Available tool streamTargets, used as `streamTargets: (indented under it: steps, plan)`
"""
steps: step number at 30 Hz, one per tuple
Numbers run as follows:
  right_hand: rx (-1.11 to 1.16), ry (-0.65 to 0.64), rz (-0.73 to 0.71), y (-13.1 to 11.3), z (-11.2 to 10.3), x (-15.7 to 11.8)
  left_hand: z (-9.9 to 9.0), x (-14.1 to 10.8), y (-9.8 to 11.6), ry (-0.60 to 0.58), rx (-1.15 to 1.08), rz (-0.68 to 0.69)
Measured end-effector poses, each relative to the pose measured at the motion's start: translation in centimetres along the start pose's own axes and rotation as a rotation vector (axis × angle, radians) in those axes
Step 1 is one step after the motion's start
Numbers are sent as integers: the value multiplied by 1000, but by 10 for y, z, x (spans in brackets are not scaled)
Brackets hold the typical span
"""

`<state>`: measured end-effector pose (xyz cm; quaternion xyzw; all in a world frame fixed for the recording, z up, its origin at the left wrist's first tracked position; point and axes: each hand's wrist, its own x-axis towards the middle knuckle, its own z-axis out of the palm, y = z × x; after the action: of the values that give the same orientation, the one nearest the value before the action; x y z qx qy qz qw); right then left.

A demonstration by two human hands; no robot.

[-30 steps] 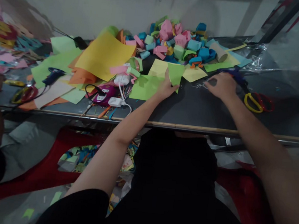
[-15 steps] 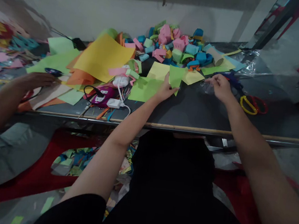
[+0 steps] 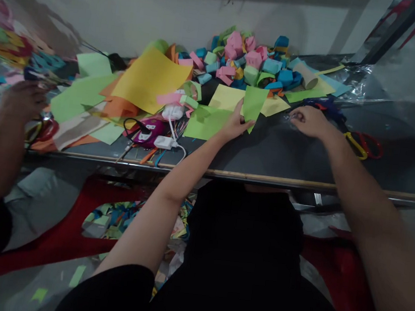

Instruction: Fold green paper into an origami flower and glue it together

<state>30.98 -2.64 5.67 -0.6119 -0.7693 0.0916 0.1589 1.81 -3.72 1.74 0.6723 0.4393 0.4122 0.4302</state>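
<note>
While a flat, bright-green paper piece (image 3: 255, 102), narrowing downward, is pinched by the left hand (image 3: 235, 124) beside a larger lime-green paper sheet (image 3: 204, 123), the right hand's (image 3: 311, 121) grip cannot be told.

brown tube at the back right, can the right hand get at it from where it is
Probably yes: the brown tube lies just beyond the right hand, with its top uncovered. The green paper in front should be no obstacle, though the dark blue thing beside the hand might crowd the approach.
</note>
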Motion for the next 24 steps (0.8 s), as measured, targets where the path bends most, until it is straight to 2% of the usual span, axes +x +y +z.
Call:
streamTargets:
  steps: [3,7,9,13,17,20,24]
  plan:
    - [-355,-232,-104,-3,-9,13,-1,2,-5,-18,19,18]
    - [-666,-321,-62,-11,-16,22,-1,6,-13,-56,40,82]
    - [-677,-354,-71,-17,-21,22,-1,8,-16,-75,42,123]
    - [-539,-399,-54,-28,-40,21,-1,10,-21,-97,35,167]
    - [-453,-239,-132,-32,-62,21,-1,13,-28,-88,21,178]
    - [-401,-80,-135,-31,-80,19,0,14,-30,-79,10,187]
    - [-309,236,-156,-36,-99,14,0,14,-29,-67,2,210]
